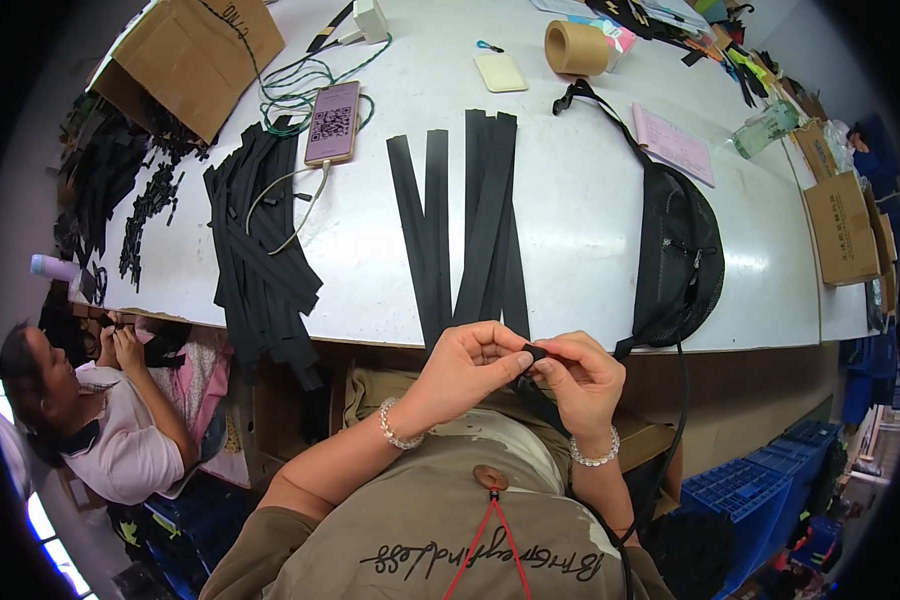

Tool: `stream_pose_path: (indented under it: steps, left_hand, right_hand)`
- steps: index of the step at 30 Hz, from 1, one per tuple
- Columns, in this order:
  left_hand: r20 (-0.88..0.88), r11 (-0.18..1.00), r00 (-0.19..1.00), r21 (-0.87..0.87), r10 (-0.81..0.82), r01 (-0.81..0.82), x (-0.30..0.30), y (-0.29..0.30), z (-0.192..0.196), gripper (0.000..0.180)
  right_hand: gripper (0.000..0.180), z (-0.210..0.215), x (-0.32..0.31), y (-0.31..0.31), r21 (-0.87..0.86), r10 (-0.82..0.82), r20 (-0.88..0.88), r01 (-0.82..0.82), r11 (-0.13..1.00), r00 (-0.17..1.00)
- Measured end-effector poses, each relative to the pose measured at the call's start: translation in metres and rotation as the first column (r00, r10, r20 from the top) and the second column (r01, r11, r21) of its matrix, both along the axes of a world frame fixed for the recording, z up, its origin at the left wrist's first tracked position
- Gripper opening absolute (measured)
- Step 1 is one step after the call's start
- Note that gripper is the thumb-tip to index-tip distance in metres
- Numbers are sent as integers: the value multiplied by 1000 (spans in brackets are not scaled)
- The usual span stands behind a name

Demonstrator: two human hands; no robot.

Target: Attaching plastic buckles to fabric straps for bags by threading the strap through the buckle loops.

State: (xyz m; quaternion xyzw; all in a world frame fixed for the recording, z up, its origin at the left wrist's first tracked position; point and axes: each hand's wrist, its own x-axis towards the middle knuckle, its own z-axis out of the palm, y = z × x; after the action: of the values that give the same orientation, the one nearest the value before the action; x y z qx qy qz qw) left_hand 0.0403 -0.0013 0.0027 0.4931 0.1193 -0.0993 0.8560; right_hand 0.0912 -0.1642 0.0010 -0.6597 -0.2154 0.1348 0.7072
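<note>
At the table's front edge, my left hand (477, 362) and my right hand (581, 378) meet, thumbs and fingertips closed on the end of a black strip (537, 352). Part of this strip hangs below the fingers toward my lap. Whether a small piece sits on its end is hidden by the fingertips. Just beyond my hands lie several long flat black strips (487, 215), some reaching the edge. To the left, a bigger loose pile of black strips (255, 235) hangs over the front edge.
A phone (331, 125) with cables lies by the pile; small black pieces (150, 220) and a cardboard box (185, 65) are farther left. On the right are a black waist bag (678, 255), notepad (672, 143) and tape roll (575, 48). Another person (120, 430) sits at left.
</note>
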Motion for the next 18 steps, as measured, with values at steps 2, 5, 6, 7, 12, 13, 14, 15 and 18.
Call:
stream_pose_path:
  steps: [2, 5, 6, 7, 12, 13, 14, 15, 18]
  left_hand:
    - [0, 1000, 1000, -6, -4, 4, 0, 0, 0, 6]
    - [-18, 1000, 1000, -21, 0, 0, 2, -1, -4, 8]
    - [1, 1000, 1000, -22, 12, -12, 2, -2, -4, 8]
    - [21, 999, 1000, -22, 24, -23, 2, -2, -4, 8]
    - [38, 999, 999, 31, 36, -37, 2, -4, 0, 8]
    - [30, 999, 999, 41, 34, -35, 3, -4, 1, 8]
    - [30, 999, 999, 41, 34, -35, 3, -4, 0, 8]
    - [18, 999, 999, 1, 34, -34, 3, -4, -2, 8]
    - [1, 1000, 1000, -13, 24, -24, 4, -3, 0, 8]
  right_hand:
    - [16, -3, -5, 4, 90, -81, -44, 84, 992, 996]
    - [15, -7, -10, 9, 134, -161, -76, 170, 976, 984]
    - [15, -8, -11, 10, 135, -160, -76, 170, 976, 984]
    - [15, -8, -12, 10, 129, -180, -77, 189, 974, 981]
    - [15, -7, -17, 15, 143, -243, -88, 254, 957, 966]
    - [14, -7, -17, 15, 141, -238, -80, 247, 959, 968]
    - [14, -8, -17, 15, 139, -233, -72, 241, 960, 970]
    - [14, -8, -17, 16, 140, -233, -71, 241, 960, 970]
    - [14, -8, -19, 19, 171, -221, -78, 232, 958, 972]
